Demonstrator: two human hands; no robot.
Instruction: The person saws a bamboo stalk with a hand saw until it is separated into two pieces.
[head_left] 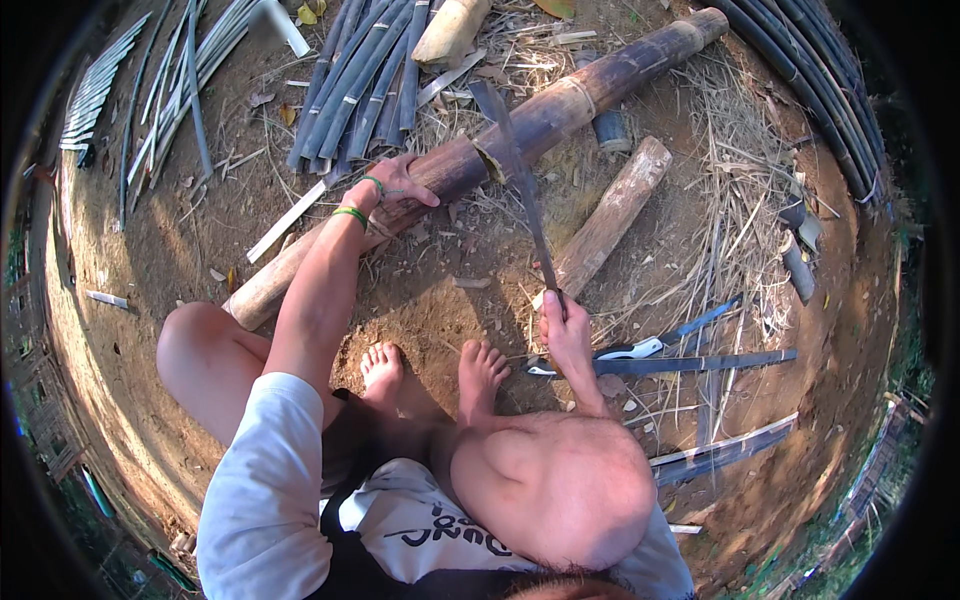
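Note:
A thick dark bamboo pole (570, 105) lies slantwise before me, from my left knee up to the far right. My left hand (400, 183), with green bands at its wrist, grips the pole, thumb along its near side. In my right hand (567, 335) is the handle of a long-bladed machete (522, 185). The blade points away from me and crosses the pole beside a pale notch (488, 160) in it, right of my left hand. From this view I cannot tell whether the blade touches the pole.
A short wooden log (615, 215) lies right of the machete. Near my right hand are a white-handled saw (635, 349) and a dark bamboo strip (700, 362). Split bamboo pieces (365, 75) lie beyond the pole; long dark strips (815, 80) are bundled far right. My bare feet (482, 375) are close.

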